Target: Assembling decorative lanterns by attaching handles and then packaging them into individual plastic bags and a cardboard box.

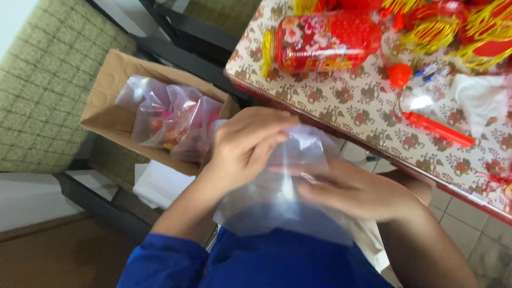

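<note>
A clear plastic bag (pixel 282 197) is held over the lap, pinched at its top edge in the grip of the left hand (pixel 248 144) and pressed flat under the spread right hand (pixel 354 189). Beyond, bagged red ornaments (pixel 170 120) are seen in a cardboard box (pixel 109 90); a red lantern (pixel 325 41) is laid on the floral-covered desk (pixel 346 101).
</note>
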